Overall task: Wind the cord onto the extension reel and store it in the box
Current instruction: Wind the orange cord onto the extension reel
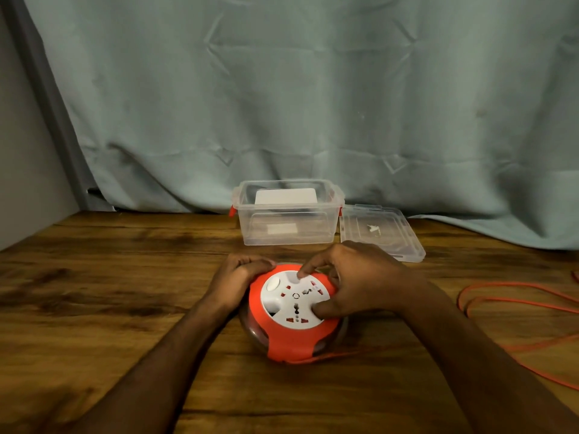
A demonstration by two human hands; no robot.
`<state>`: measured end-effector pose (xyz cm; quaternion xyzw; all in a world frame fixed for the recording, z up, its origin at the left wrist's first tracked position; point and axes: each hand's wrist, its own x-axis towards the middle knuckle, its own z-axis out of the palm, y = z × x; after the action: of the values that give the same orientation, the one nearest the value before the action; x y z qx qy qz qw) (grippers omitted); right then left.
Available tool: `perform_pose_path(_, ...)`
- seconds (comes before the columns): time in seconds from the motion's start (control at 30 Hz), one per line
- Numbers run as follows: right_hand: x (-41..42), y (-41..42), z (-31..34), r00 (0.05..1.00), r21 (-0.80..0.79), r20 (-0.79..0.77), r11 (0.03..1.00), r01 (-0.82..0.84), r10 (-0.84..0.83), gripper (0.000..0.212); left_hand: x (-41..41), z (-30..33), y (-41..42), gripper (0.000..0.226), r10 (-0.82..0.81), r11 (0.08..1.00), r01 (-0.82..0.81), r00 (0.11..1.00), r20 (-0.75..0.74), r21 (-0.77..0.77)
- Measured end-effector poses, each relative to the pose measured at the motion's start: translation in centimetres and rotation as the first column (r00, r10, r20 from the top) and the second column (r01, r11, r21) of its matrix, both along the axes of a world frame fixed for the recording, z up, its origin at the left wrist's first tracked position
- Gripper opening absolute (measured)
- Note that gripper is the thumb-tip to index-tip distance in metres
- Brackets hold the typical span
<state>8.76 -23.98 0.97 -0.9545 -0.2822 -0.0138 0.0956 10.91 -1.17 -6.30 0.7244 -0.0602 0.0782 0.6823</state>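
We grip the reel (294,311) with both hands, left (235,285) and right (354,283); cord (513,296) loose at the table's (109,292) right edge, box (288,214) unfilled.

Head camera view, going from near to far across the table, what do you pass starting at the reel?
Extension reel with both hands on it, left hand and right hand → clear box, open, its lid lying beside it on the right → pale curtain behind the table.

Both hands forward, close together – left hand (235,278) curled, right hand (354,278) with fingers spread down
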Motion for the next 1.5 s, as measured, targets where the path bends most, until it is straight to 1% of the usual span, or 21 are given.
perform_pose_path(0.13,-0.2,-0.1,0.5,0.999,-0.01,-0.036,1.0,-0.022,0.021,0.064,0.0,0.2,0.0,0.013,0.006,1.0,-0.005,1.0,-0.028,0.007)
perform_pose_path(0.2,-0.3,-0.1,0.7,0.997,-0.047,-0.059,0.998,-0.048,0.045,0.063,0.0,0.2,-0.1,0.025,0.014,0.999,-0.012,0.999,-0.044,0.029)
perform_pose_path(0.27,-0.4,-0.1,0.6,0.995,-0.078,-0.072,0.994,-0.07,0.064,0.063,0.2,0.1,0.0,0.028,0.013,0.998,-0.009,0.998,-0.058,0.057)
perform_pose_path(0.37,-0.3,0.1,0.4,0.998,-0.063,-0.044,0.997,-0.052,0.05,0.064,0.2,0.1,0.1,0.025,-0.005,0.998,0.009,0.998,-0.061,0.061)
perform_pose_path(0.5,-0.5,0.2,0.3,0.999,-0.06,0.016,0.998,-0.028,0.029,0.066,0.2,0.0,0.1,0.028,-0.007,1.0,0.009,0.998,-0.067,0.028)
perform_pose_path(0.57,-0.7,0.2,0.3,0.998,-0.069,0.053,0.998,-0.011,0.015,0.064,0.4,-0.1,0.1,0.025,0.004,1.0,-0.002,0.997,-0.073,0.029)
perform_pose_path(0.63,-0.9,0.6,0.1,0.997,-0.075,0.08,0.997,-0.003,0.009,0.059,0.7,-0.4,0.2,0.012,-0.002,1.0,0.005,0.997,-0.077,0.028)
perform_pose_path(0.67,-0.9,0.9,0.1,0.997,-0.077,0.082,0.997,0.001,0.005,0.055,0.8,-0.5,0.2,0.011,-0.005,1.0,0.007,0.997,-0.072,0.024)
perform_pose_path(0.73,-1.0,1.5,-0.1,0.997,-0.08,0.07,0.996,0.027,-0.022,0.054,1.0,-0.7,0.3,0.023,0.008,0.999,-0.005,0.998,-0.069,0.04)
perform_pose_path(0.87,-1.4,2.6,-0.5,0.987,-0.062,0.147,0.995,0.082,-0.072,0.064,1.2,-1.3,0.3,0.024,0.064,0.99,-0.057,0.997,-0.054,0.131)
perform_pose_path(0.93,-1.6,3.0,-0.9,0.979,-0.037,0.178,0.993,0.113,-0.105,0.064,1.2,-1.4,0.3,0.035,0.072,0.983,-0.062,0.996,-0.05,0.175)
perform_pose_path(1.0,-1.5,3.3,-1.2,0.968,-0.019,0.209,0.99,0.143,-0.136,0.061,1.2,-1.3,0.4,0.045,0.048,0.972,-0.036,0.998,-0.045,0.233)
perform_pose_path(1.07,-1.1,3.4,-1.5,0.956,0.003,0.24,0.985,0.174,-0.17,0.055,1.3,-1.3,0.4,0.045,-0.031,0.959,0.039,0.999,-0.033,0.281)
perform_pose_path(1.13,-0.8,3.4,-1.7,0.956,0.006,0.244,0.986,0.167,-0.163,0.052,1.4,-1.5,0.4,0.047,-0.075,0.957,0.085,0.996,-0.046,0.278)
perform_pose_path(1.2,-0.6,3.0,-1.5,0.974,0.012,0.185,0.991,0.132,-0.132,0.049,1.6,-1.6,0.5,0.053,-0.051,0.961,0.067,0.996,-0.067,0.268)
perform_pose_path(1.3,-0.4,1.7,-0.3,0.994,0.077,0.043,0.992,0.098,-0.102,0.02,1.7,-1.7,0.5,0.055,-0.021,0.958,0.034,0.999,-0.05,0.286)
perform_pose_path(1.33,-0.1,1.2,-0.1,0.996,0.064,0.014,0.994,0.084,-0.086,0.028,1.7,-1.7,0.4,0.053,-0.022,0.956,0.032,0.999,-0.036,0.292)
perform_pose_path(1.4,0.3,0.2,0.1,0.999,0.012,-0.033,0.999,0.033,-0.033,0.053,1.6,-1.7,0.4,0.052,-0.021,0.955,0.025,1.0,-0.016,0.295)
perform_pose_path(1.43,0.4,-0.1,0.1,0.999,-0.003,-0.045,1.0,0.008,-0.008,0.059,1.6,-1.8,0.4,0.051,-0.028,0.956,0.029,1.0,-0.007,0.292)
perform_pose_path(1.5,0.7,-0.4,0.1,0.998,0.0,-0.066,1.0,0.001,-0.001,0.059,1.5,-1.7,0.4,0.051,-0.042,0.958,0.037,0.999,0.011,0.283)
